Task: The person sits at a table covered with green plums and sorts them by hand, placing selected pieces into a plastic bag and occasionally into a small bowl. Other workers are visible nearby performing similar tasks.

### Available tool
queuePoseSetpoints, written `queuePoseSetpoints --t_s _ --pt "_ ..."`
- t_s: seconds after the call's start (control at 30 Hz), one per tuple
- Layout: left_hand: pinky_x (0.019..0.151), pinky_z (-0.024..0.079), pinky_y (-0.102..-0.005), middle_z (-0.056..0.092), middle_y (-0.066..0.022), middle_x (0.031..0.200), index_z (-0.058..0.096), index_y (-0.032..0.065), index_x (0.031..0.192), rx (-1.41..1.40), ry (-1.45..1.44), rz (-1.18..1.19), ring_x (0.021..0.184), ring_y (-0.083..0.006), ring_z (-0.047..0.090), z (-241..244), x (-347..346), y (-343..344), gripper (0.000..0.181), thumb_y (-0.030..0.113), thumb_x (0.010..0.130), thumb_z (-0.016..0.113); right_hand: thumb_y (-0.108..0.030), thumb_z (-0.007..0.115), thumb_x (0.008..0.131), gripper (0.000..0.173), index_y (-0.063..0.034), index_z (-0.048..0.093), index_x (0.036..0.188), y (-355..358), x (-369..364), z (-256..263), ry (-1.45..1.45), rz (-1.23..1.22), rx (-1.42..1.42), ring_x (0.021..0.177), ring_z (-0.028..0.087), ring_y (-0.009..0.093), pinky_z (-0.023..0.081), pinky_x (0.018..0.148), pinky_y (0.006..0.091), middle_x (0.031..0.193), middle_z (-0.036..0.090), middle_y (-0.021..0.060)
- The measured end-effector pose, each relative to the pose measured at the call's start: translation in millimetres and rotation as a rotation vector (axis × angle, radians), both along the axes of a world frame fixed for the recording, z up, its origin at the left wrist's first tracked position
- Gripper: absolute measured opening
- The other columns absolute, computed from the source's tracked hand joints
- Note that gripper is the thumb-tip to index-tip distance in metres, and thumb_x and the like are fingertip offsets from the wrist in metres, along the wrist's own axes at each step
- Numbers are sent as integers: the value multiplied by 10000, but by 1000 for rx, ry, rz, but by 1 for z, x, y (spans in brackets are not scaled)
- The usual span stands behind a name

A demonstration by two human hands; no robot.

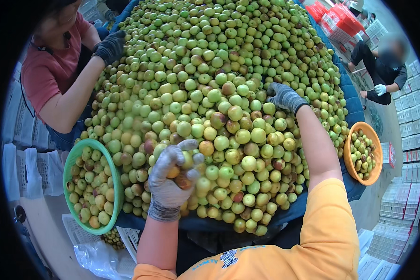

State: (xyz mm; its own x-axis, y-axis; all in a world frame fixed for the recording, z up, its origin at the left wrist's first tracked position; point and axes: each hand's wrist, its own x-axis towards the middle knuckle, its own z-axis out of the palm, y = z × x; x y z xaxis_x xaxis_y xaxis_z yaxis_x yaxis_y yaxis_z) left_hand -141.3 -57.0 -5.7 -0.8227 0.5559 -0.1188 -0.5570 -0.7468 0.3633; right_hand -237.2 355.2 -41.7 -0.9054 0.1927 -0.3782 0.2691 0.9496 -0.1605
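A large heap of green and brownish jujubes [232, 156] spreads in front of me on blue quilted cloth [351, 91]. My left hand [168, 180], in a grey glove, is turned palm up above the near part of the heap. Its fingers curl around several jujubes [183, 181], some greenish and some brown. My right hand [286, 97], in a dark grey striped glove, reaches farther out to the right side of the heap. Its fingertips touch the fruit there; what lies under its palm is hidden.
A green basket [67, 196] of browner jujubes stands at left, an orange basket [380, 154] of jujubes at right. Beside the heap at left is a co-worker's gloved hand [110, 47]. Another person [381, 70] sits at right, near stacked white crates [399, 199]. Plastic film [96, 257] covers a crate below.
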Motion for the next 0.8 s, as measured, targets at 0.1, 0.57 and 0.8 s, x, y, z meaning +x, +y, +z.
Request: queuePoseSetpoints --t_s 0.1,0.57,0.8 --pt "763 533 -292 596 -105 1225 618 32 1048 -288 262 82 1090 -261 603 -7 10 1 207 214 956 580 -312 742 810 471 -38 577 1156 -36 3 40 72 -127 79 1032 646 316 503 938 391 1070 680 167" --pt "724 535 -291 590 -87 1198 486 86 1339 -108 -87 -95 1024 -222 598 22 11 5 440 213 936 609 -327 605 924 310 -73 666 1091 -140 35 101 415 212 -644 821 674 187 556 761 331 925 703 99" --pt "668 543 -290 603 -118 1186 477 91 1355 -66 -102 -100 1017 -276 614 8 3 4 467 201 925 621 -413 574 939 387 -124 652 1184 -51 -105 22 502 -34 -196 1078 626 314 479 966 399 1159 663 156"
